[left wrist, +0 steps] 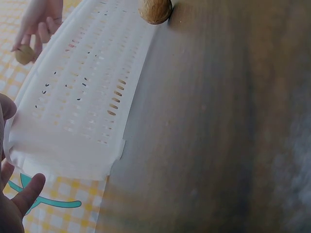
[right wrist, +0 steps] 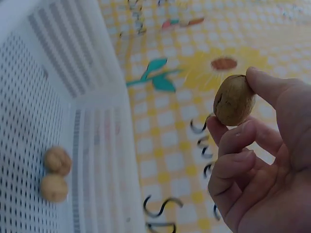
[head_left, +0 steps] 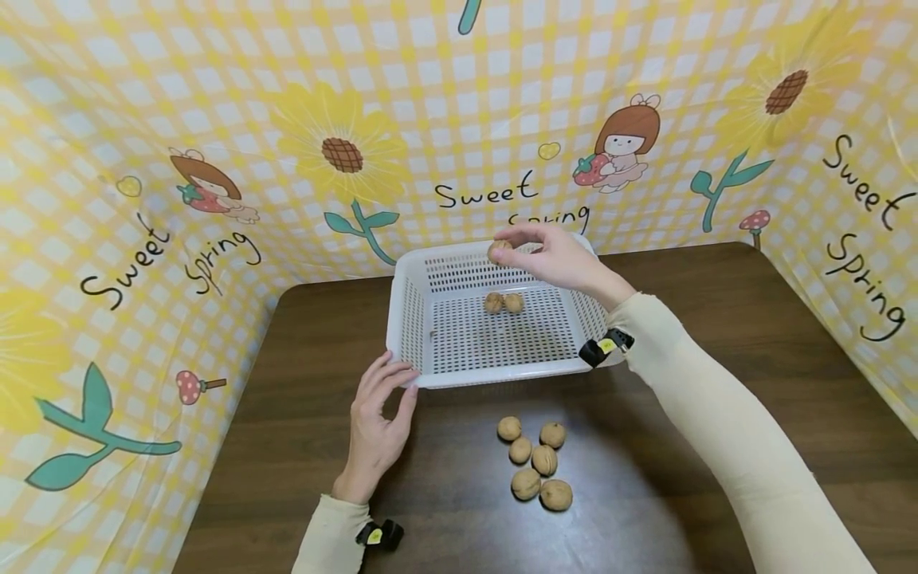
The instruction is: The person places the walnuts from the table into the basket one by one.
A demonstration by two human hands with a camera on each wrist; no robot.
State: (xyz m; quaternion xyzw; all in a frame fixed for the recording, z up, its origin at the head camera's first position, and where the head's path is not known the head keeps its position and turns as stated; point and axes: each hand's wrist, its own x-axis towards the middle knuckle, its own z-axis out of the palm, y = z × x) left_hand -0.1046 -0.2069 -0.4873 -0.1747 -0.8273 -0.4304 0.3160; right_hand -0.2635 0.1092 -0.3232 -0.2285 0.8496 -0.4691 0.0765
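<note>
My right hand [head_left: 548, 253] pinches a walnut [right wrist: 235, 100] between thumb and fingertips, over the far side of a white plastic basket [head_left: 502, 372]. The other fingers of that hand curl below the nut in the right wrist view. Two walnuts [head_left: 504, 303] lie side by side on the basket's perforated floor. At the near left corner of the basket, my left hand [head_left: 376, 426] holds the rim, with its thumb by the front wall and fingers around the corner. Several walnuts [head_left: 544, 460] sit in a loose group on the table in front of the basket.
The dark wooden table [head_left: 308, 351] carries the basket towards its back edge. A yellow checked cloth [head_left: 459, 104] with flowers and lettering rises behind the table and along both sides.
</note>
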